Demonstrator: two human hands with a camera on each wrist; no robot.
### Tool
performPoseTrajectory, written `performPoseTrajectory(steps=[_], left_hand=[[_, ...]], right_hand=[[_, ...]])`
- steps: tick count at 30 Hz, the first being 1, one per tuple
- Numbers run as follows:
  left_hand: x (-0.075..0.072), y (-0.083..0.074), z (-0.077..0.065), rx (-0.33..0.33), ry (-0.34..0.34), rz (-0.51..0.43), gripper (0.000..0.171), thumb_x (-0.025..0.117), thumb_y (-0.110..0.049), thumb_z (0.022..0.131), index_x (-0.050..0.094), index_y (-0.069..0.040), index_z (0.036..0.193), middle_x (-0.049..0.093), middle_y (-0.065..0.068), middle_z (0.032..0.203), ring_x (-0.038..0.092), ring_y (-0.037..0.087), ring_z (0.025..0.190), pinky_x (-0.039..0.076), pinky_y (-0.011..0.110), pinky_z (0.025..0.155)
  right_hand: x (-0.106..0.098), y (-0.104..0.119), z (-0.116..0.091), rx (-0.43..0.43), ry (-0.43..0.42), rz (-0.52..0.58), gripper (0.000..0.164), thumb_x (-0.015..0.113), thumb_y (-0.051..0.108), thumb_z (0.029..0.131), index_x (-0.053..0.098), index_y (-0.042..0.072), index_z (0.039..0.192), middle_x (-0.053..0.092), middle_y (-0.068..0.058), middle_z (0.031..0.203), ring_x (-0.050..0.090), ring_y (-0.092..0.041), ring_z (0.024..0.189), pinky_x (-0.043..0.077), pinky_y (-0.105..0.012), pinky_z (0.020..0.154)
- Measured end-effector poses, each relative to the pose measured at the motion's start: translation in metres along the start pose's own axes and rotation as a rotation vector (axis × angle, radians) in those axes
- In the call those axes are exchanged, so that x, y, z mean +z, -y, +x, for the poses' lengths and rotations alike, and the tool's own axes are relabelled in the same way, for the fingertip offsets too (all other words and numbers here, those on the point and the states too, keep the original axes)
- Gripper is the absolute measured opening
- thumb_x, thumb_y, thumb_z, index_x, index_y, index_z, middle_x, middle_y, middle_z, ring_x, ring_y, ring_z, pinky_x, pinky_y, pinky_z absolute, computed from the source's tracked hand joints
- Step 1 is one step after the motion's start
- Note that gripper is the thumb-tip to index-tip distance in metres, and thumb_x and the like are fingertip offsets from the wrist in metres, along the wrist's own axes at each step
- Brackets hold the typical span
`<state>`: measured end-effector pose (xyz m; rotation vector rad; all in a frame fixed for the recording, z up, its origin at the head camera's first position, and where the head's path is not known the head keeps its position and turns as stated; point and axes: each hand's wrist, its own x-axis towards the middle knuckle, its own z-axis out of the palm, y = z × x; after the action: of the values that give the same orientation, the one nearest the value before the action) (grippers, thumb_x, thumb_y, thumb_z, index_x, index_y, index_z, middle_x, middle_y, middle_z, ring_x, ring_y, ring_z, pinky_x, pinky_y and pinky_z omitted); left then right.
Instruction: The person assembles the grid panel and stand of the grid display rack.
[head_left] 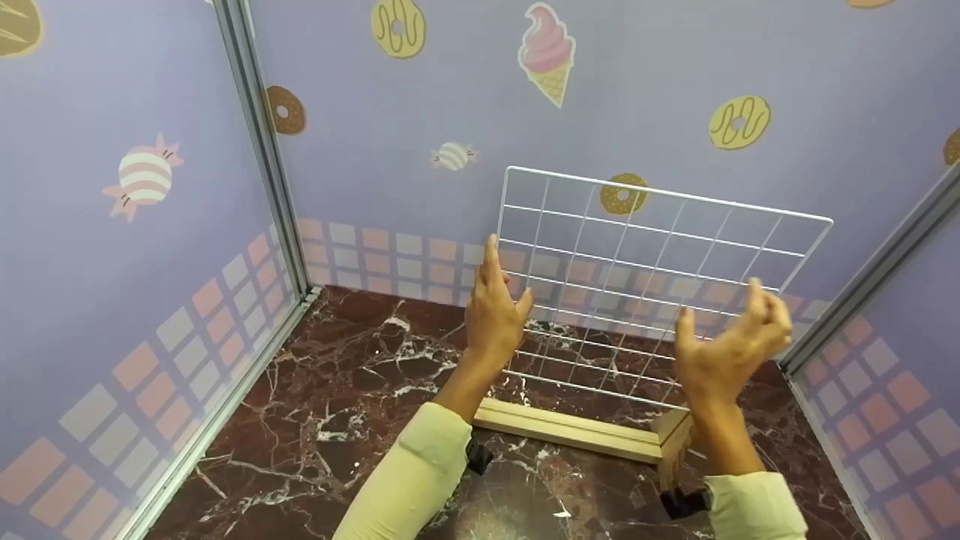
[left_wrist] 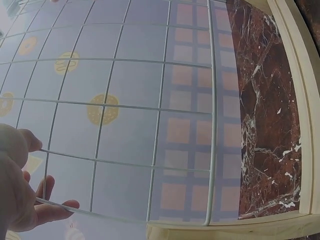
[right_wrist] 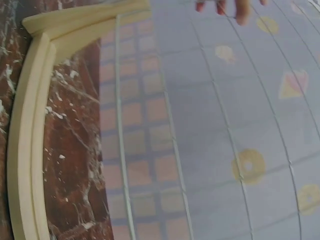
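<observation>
A white wire grid panel stands tilted between both hands. My left hand holds its left edge; in the left wrist view the edge wire passes between the thumb and the fingers. The right hand is at the right edge, thumb apart and fingers bent around that side. Only a few of its fingertips show in the right wrist view. Below the grid lies a light wooden frame with a mitred corner. Whether the grid's lower edge rests on the wood, I cannot tell.
The dark red marble-patterned surface carries the frame. Lilac panels printed with sweets enclose it at the back and both sides. Grey metal posts stand at the corners.
</observation>
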<state>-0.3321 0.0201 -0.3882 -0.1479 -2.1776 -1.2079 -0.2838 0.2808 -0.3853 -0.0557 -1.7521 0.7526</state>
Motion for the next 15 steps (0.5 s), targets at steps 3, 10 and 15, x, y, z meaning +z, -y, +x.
performPoseTrajectory(steps=[3,10,15], left_hand=[[-0.001,0.001,0.000,-0.007,0.004,-0.010,0.100,0.079,-0.016,0.086,0.017,-0.017,0.164,0.063,0.008,0.114,0.063,0.021,0.087,0.056,0.028,0.066],[-0.001,0.001,0.001,-0.022,0.020,-0.017,0.100,0.079,-0.016,0.086,0.016,-0.019,0.164,0.063,0.010,0.123,0.065,0.023,0.092,0.056,0.027,0.063],[-0.001,0.000,0.001,-0.018,0.031,-0.031,0.101,0.079,-0.015,0.086,0.015,-0.019,0.164,0.061,0.009,0.131,0.066,0.022,0.097,0.056,0.026,0.064]], right_hand=[[-0.008,-0.006,0.005,0.094,0.021,-0.021,0.084,0.079,0.015,0.081,0.034,0.007,0.152,0.029,-0.020,0.150,0.025,-0.030,0.143,0.019,-0.034,0.123],[-0.019,-0.018,0.011,0.303,0.189,0.020,0.102,0.077,0.010,0.082,0.014,0.015,0.162,0.035,-0.018,0.154,0.045,-0.035,0.134,0.040,-0.043,0.117],[-0.024,-0.023,0.015,0.302,0.223,-0.026,0.106,0.077,0.009,0.082,0.010,0.022,0.163,0.056,-0.010,0.135,0.062,-0.024,0.103,0.052,-0.030,0.083]])
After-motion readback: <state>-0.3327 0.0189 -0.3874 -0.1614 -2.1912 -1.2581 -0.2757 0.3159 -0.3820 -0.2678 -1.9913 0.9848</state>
